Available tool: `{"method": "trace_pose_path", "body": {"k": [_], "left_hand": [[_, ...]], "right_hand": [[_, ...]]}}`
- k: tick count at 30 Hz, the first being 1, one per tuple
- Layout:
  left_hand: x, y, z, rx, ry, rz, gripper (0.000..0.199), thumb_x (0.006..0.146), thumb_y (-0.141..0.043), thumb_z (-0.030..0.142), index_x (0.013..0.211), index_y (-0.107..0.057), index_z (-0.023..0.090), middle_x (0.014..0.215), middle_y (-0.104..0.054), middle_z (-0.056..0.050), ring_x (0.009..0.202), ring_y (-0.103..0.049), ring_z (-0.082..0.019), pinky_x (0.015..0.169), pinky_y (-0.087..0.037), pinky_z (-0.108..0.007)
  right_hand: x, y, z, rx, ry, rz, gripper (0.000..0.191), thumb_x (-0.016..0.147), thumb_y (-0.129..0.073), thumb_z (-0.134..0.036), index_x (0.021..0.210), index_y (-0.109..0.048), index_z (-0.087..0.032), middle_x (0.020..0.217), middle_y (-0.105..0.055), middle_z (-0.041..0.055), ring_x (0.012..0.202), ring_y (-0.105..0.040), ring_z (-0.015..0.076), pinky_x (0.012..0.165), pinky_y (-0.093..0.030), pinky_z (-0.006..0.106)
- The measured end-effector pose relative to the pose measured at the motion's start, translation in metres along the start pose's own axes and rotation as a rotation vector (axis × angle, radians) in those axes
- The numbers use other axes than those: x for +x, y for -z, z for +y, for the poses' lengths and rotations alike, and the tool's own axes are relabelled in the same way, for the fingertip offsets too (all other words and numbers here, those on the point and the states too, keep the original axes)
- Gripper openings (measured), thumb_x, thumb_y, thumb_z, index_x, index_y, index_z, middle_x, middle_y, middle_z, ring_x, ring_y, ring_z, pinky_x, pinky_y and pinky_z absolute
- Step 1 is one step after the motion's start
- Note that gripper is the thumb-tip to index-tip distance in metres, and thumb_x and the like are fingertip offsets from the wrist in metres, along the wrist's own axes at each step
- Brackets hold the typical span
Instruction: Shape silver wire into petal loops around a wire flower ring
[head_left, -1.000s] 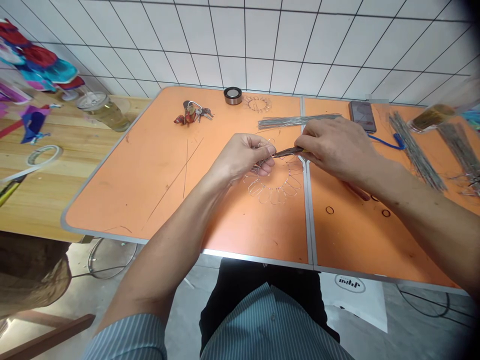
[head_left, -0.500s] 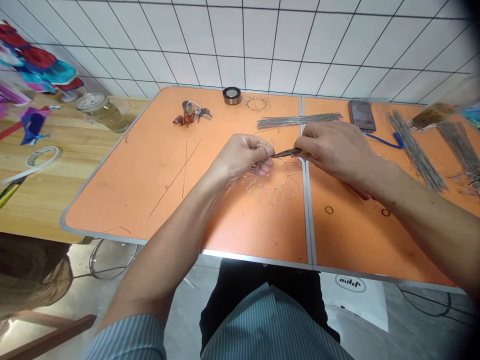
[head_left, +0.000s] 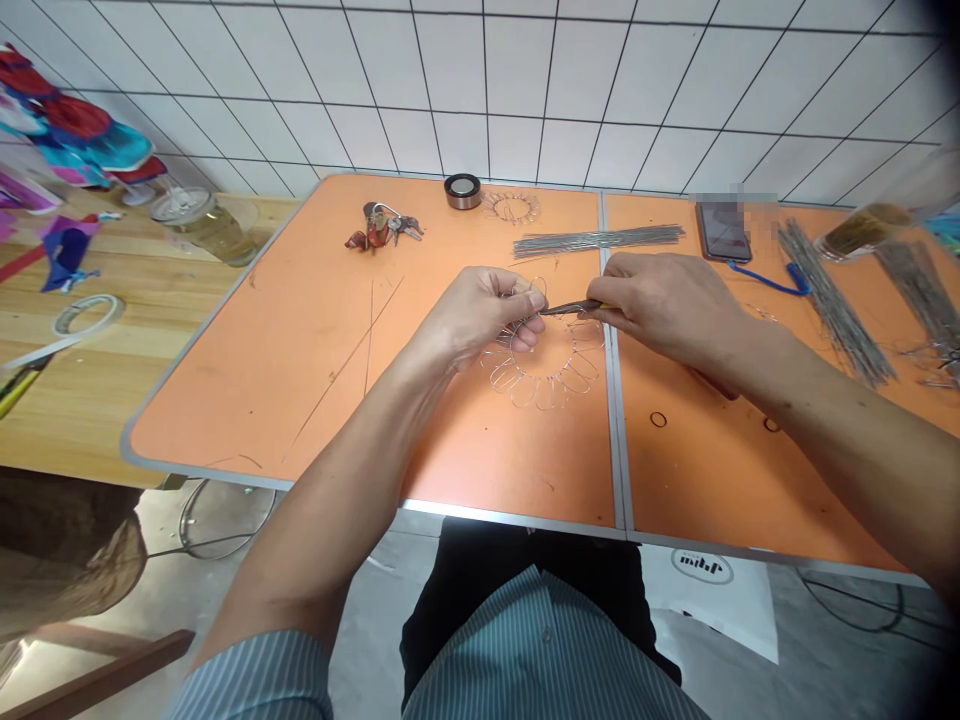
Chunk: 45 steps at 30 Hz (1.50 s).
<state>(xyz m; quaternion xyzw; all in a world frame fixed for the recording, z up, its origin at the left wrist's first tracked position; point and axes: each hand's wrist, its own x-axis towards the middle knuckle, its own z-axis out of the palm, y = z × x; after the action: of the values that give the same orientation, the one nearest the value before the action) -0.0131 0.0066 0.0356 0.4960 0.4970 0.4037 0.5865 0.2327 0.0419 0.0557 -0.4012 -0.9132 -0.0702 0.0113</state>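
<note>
The left hand [head_left: 484,315] is closed, pinching the rim of a wire flower frame [head_left: 529,392], which sits mid-frame above the orange counter [head_left: 300,400], its petal loops hanging toward the surface. The right hand [head_left: 667,310] is closed around needle-nose pliers [head_left: 570,308], their tips at the frame beside the left fingers. A bundle of straight wire [head_left: 598,240] lies beyond. Bracing the rim right beside the tips should let the wire bend cleanly, with small, controlled wrist turns sparing the neighbouring petals from distortion.
</note>
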Motion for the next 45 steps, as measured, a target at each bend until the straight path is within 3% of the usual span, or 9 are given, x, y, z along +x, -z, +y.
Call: {"method": "trace_pose_path", "body": {"k": [10,16,31,45], "left_hand": [[0.000,0.001,0.002,-0.020,-0.003,0.019,0.019,0.092,-0.081,0.013,0.075,-0.073,0.013,0.067,-0.075,-0.005,0.054,-0.067,-0.011,0.057,-0.056,-0.024],[-0.001,0.000,0.002,-0.006,-0.006,0.012,0.021,0.094,-0.077,0.012,0.073,-0.072,0.014,0.066,-0.073,-0.004,0.054,-0.066,-0.010,0.057,-0.054,-0.023],[-0.001,-0.001,0.000,0.017,-0.095,0.010,0.021,0.093,-0.082,0.016,0.074,-0.071,0.013,0.066,-0.073,-0.004,0.053,-0.066,-0.010,0.055,-0.054,-0.023],[0.001,-0.001,-0.006,0.010,-0.197,-0.007,0.023,0.094,-0.083,0.018,0.075,-0.072,0.014,0.068,-0.074,-0.004,0.055,-0.067,-0.010,0.057,-0.057,-0.022]], "right_hand": [[0.002,0.001,0.008,0.048,-0.030,0.025,0.039,0.111,-0.047,-0.045,0.109,-0.083,-0.029,0.112,-0.077,0.0089,0.089,-0.064,0.0275,0.066,-0.025,0.036],[0.003,0.008,0.002,-0.016,-0.012,-0.016,0.036,0.110,-0.051,-0.039,0.112,-0.083,-0.023,0.113,-0.076,0.0122,0.090,-0.063,0.0270,0.065,-0.024,0.037],[0.002,0.007,0.003,0.041,-0.023,-0.077,0.033,0.112,-0.053,-0.041,0.106,-0.079,-0.021,0.108,-0.075,0.0107,0.083,-0.059,0.0227,0.065,-0.022,0.035],[0.006,0.003,0.008,0.123,-0.037,-0.111,0.035,0.109,-0.055,-0.049,0.091,-0.069,-0.023,0.091,-0.068,0.0074,0.079,-0.057,0.0227,0.065,-0.025,0.035]]}}
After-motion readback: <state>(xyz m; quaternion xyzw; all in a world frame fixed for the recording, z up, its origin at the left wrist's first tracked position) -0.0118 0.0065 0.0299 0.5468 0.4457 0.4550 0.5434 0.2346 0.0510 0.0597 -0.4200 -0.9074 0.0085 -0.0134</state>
